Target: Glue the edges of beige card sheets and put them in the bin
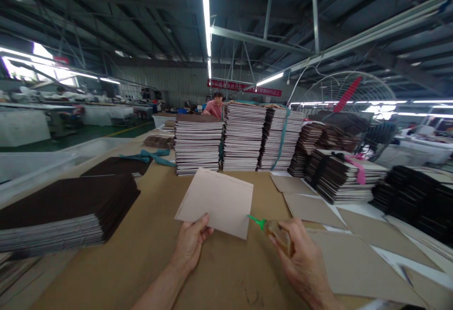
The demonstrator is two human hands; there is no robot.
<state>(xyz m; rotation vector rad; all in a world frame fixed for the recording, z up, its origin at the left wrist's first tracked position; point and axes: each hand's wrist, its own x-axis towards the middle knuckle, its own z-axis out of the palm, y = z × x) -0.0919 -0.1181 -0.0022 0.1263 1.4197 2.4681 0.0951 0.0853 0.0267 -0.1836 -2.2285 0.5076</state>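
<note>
Brown tabletop [230, 277] stretched beneath a person's hands: the right hand [300, 253] had its grip wrapped around a translucent amber bottle [278, 234], while the left hand [193, 241] had its grip pinched on the near edge of a pale beige rectangular sheet [221, 201], raised and tilted. The bottle's bright green nozzle [261, 223] pointed at the sheet's right edge. Flat taupe panels [357, 258] lay at right, a dark brown stack [67, 201] at left. Beyond rose tall dark-and-white layered stacks [244, 135]; farther back was a co-worker in pink [214, 108].
</note>
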